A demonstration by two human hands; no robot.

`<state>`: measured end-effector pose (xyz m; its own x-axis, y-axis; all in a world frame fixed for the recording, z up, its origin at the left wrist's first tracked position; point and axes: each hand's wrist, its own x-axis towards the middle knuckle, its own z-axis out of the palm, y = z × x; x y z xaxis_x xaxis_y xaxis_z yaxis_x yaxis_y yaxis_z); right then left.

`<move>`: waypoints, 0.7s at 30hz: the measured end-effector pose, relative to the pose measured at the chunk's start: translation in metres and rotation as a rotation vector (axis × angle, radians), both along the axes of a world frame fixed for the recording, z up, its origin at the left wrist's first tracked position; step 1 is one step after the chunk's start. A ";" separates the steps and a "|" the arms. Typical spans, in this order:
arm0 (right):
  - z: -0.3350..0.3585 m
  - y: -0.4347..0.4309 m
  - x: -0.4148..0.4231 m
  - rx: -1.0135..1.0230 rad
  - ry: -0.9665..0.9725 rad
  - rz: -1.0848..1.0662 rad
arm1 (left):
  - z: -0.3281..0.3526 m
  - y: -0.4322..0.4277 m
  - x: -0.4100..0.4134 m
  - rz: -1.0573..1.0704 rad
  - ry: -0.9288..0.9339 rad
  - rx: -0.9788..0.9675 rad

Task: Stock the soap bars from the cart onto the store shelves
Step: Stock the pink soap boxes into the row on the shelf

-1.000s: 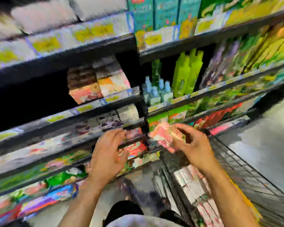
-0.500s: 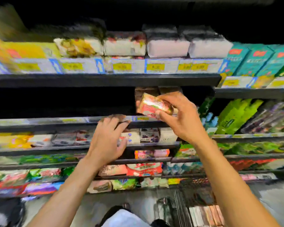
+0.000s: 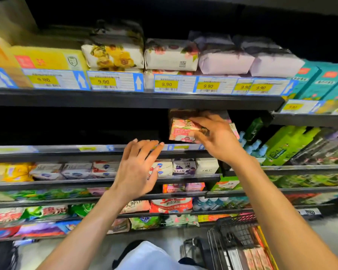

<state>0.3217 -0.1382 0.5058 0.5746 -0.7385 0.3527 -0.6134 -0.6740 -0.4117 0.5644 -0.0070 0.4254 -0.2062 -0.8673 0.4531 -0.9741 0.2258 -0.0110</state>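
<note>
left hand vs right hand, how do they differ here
The left hand is empty with fingers spread; the right hand grips a pink soap pack. The left hand sits lower, in front of the shelf edge; the right hand is higher, reaching in above that edge. Both are raised toward the same shelf.

You wore the only camera on your head (wide-angle, so the straight edges bowed). It faced forward and a little down at the shelves (image 3: 137, 102), near them, and caught the cart (image 3: 234, 230) at the lower right, just beside you.
</note>
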 end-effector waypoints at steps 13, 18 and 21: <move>-0.019 0.002 -0.004 -0.052 0.093 0.034 | -0.005 0.000 0.002 -0.041 0.017 -0.064; -0.020 0.004 -0.003 -0.083 0.107 0.012 | -0.006 0.000 0.000 -0.022 0.021 -0.043; -0.021 0.007 -0.001 -0.069 0.122 -0.010 | -0.004 0.001 0.000 -0.018 0.044 -0.019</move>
